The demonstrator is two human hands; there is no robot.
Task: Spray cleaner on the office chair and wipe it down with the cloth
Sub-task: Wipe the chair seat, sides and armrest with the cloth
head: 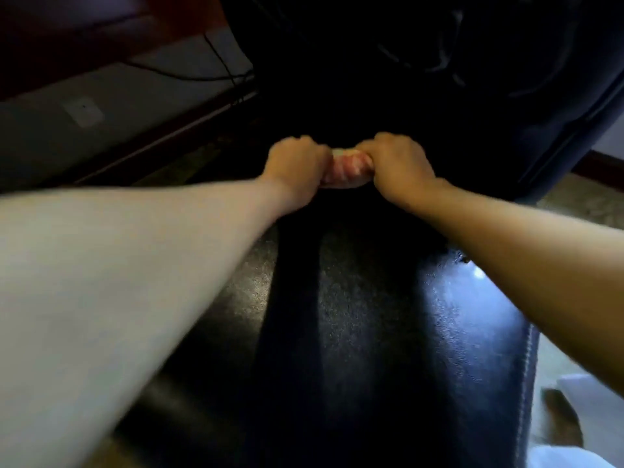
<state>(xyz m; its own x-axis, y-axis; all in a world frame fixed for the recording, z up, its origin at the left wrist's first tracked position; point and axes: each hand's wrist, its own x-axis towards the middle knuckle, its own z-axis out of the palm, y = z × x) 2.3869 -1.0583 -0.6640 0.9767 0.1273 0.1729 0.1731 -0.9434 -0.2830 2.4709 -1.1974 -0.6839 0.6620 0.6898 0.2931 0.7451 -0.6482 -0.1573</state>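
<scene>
Two fists, left hand point(297, 163) and right hand point(398, 167), both curled tight round the ends of a bunched pinkish cloth point(344, 170), knuckles up. Cloth twisted into a short roll, long axis running left to right between the fists, sitting at the far end of the black chair point(388, 332) seat where it meets the backrest (too dark back there to make out much). Glossy grained leather with stitching along the right edge. Pale floor point(574, 197) to the right, cables point(223, 65) trailing at upper left.
</scene>
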